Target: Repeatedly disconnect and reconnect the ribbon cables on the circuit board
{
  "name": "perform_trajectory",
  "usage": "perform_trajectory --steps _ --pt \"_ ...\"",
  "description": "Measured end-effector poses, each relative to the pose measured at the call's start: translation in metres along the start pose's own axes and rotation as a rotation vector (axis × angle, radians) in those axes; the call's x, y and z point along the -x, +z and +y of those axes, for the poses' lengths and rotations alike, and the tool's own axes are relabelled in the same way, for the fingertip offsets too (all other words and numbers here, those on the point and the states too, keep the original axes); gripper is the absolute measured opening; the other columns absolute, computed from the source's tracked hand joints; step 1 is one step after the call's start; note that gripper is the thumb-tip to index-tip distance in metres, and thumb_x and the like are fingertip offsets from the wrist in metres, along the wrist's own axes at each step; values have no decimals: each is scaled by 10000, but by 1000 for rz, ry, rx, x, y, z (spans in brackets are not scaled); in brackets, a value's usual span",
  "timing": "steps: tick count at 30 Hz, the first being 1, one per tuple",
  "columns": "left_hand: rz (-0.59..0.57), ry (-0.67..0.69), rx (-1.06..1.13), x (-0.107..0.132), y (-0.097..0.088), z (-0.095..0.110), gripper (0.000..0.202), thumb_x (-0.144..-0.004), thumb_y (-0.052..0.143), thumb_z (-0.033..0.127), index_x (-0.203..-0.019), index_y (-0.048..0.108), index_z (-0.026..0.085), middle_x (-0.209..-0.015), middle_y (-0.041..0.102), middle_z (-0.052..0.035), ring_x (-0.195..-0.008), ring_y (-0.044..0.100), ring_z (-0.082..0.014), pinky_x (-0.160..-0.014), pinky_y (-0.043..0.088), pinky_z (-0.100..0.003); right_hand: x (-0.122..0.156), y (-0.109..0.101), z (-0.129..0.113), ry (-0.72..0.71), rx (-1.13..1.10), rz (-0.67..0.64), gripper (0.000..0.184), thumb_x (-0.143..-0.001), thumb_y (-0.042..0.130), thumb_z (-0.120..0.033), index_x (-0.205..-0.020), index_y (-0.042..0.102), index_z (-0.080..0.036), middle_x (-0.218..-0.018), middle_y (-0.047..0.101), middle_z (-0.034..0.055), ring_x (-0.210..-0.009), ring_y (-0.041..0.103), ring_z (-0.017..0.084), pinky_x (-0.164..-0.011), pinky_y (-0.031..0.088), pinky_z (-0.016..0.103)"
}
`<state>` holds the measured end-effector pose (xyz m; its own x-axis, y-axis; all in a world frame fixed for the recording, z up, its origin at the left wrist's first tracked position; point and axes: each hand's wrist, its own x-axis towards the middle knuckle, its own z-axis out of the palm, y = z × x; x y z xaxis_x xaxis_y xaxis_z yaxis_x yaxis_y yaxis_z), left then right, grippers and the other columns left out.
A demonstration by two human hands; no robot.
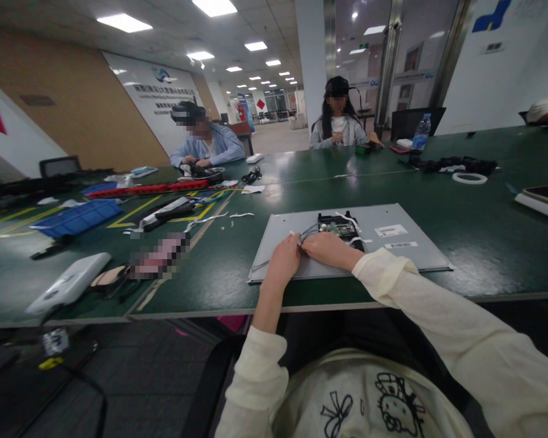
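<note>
A flat grey metal panel (pixel 383 222) with labels on it lies on the table in front of me. On its middle sits a black frame with a green circuit board (pixel 340 228) and strips of white tape. A bundle of grey cable (pixel 308 232) runs from the board to the left. My left hand (pixel 287 258) has its fingers closed on that cable. Close against it, my right hand (pixel 326 250) is also closed at the cable, just below the board. The fingertips of both hands are partly hidden.
On the left are a blue tray (pixel 80 218), a white power bank (pixel 70 283) and a blurred pink item (pixel 159 258). A tape roll (pixel 469 177) and water bottle (pixel 421 132) stand right. Two people (pixel 207 143) sit across the table (pixel 292 176); another is at far right.
</note>
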<state>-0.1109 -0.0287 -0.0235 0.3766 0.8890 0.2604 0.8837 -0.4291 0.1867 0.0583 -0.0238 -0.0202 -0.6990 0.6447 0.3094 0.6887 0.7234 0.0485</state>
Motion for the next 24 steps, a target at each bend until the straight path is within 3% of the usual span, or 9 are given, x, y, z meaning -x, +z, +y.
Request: perform_trajectory --steps 5,10,19,24 --pt "-41 -37 -14 -1 -1 2 436 -935 347 109 -1347 489 94 -1299 620 -163 -1214 588 -210 -1029 439 -331 4 -4 -6 5 -48 -5 216 -966 475 -161 -946 681 -98 -1007 700 138 -932 672 222 -840 478 313" --pt "-59 -95 -39 -2 -5 9 412 -981 305 184 -1354 459 99 -1208 664 -175 -1116 645 -218 -957 467 -332 19 -16 -20 -17 -144 3 274 -958 517 -301 -1047 668 -90 -1020 691 148 -950 668 240 -853 486 326" --pt "-109 -110 -103 -14 -5 9 404 -951 349 199 -1332 448 110 -1334 580 -193 -1232 572 -222 -1014 422 -348 36 -18 -27 -95 -124 41 505 -915 556 -446 -1219 609 -46 -1242 622 218 -1086 621 310 -955 469 402" --pt "-139 -71 -138 -17 2 2 428 -967 345 225 -1370 416 101 -1480 431 -209 -1390 407 -231 -1092 354 -383 37 -20 -26 -100 -155 30 457 -912 562 -417 -1185 631 -57 -1199 649 206 -1060 637 306 -934 484 409"
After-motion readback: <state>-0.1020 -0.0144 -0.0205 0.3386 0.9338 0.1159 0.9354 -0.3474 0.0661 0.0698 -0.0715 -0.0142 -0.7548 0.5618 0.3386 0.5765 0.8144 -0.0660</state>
